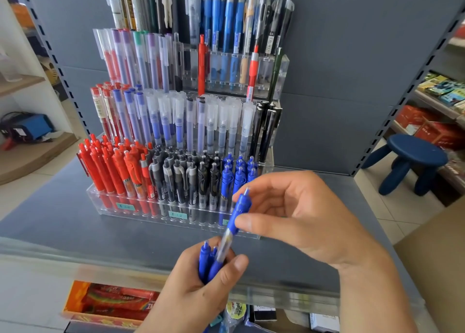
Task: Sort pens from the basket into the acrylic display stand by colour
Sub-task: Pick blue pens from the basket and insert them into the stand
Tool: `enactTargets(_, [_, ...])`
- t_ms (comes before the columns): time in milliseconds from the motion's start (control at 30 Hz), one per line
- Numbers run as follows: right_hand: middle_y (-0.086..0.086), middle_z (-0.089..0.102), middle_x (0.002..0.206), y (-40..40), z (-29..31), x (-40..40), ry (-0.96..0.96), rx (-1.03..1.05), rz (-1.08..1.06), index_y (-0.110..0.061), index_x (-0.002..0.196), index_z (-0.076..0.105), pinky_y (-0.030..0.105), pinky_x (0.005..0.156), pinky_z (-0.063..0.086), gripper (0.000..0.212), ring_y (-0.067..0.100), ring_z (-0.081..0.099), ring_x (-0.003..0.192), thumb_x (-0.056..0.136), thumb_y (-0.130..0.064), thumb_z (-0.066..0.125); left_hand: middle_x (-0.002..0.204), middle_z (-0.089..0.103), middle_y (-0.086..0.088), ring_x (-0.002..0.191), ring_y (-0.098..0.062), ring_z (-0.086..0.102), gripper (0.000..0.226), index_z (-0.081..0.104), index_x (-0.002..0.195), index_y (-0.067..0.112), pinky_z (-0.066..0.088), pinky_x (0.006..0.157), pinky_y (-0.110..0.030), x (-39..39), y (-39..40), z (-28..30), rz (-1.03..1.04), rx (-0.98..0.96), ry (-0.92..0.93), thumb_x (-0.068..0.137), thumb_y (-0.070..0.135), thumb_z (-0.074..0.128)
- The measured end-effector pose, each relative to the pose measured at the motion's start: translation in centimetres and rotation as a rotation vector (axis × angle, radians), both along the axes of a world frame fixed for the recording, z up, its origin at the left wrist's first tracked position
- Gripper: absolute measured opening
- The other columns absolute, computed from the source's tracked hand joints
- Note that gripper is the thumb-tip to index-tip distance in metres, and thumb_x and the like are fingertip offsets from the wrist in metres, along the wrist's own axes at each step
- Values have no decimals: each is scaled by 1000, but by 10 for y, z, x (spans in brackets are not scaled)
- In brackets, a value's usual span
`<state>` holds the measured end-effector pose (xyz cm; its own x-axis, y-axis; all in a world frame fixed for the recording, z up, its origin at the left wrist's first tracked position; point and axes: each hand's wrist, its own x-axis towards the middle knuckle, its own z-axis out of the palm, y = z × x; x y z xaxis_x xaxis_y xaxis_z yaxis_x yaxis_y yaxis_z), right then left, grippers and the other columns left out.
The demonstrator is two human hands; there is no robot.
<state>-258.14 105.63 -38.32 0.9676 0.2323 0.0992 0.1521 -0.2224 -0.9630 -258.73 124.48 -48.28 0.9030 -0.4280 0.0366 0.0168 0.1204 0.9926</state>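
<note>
Nearest, your left hand (201, 279) clenches a bunch of blue pens (206, 262), tips down. Just above, your right hand (297, 214) pinches one blue pen (235, 219), tilted, its lower end among the bunch. Beyond, on the grey shelf (75, 222), the acrylic display stand (176, 214): front row red, black, then blue at right.

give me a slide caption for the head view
Right hand pinches one blue pen drawn from the bunch gripped in the left hand, before the stand's blue row.
</note>
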Motion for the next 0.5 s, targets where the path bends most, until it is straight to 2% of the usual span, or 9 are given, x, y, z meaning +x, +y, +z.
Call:
enactTargets(167, [7, 76, 80, -15, 0, 0, -124, 267, -119, -10, 95, 77, 23, 69, 57, 30, 15, 70, 69, 67, -3, 85, 47, 29, -5, 37, -15, 29, 41, 48, 65, 13, 30, 41, -19, -1, -1, 1, 2, -16, 55, 74, 41, 78])
enactTargets(267, [6, 77, 76, -22, 2, 0, -238, 310, -231, -15, 86, 81, 20, 65, 56, 32, 13, 71, 64, 58, -8, 94, 45, 33, -4, 36, -14, 32, 37, 54, 64, 16, 31, 40, -20, -1, -1, 1, 5, -1, 60, 72, 43, 78])
enactTargets(333, [5, 78, 75, -25, 4, -1, -291, 320, -311, -20, 81, 83, 19, 65, 55, 31, 12, 72, 65, 53, -14, 92, 44, 35, -3, 35, -13, 33, 37, 54, 63, 17, 32, 39, -19, 0, -2, 2, 13, 9, 52, 71, 44, 78])
enactTargets(400, [3, 79, 78, -27, 5, -2, -334, 342, -374, -24, 80, 83, 19, 67, 56, 21, 13, 74, 69, 60, -20, 82, 43, 36, -2, 34, -13, 33, 37, 54, 62, 17, 31, 40, -18, 0, -2, 2, 19, 13, 47, 71, 44, 78])
enactTargets(500, [-1, 80, 82, -28, 3, 0, -400, 330, -472, -28, 82, 83, 22, 65, 57, 20, 13, 75, 73, 66, -16, 79, 44, 36, -2, 35, -13, 33, 38, 54, 62, 17, 31, 40, -17, 0, -3, 2, 26, 22, 49, 70, 45, 78])
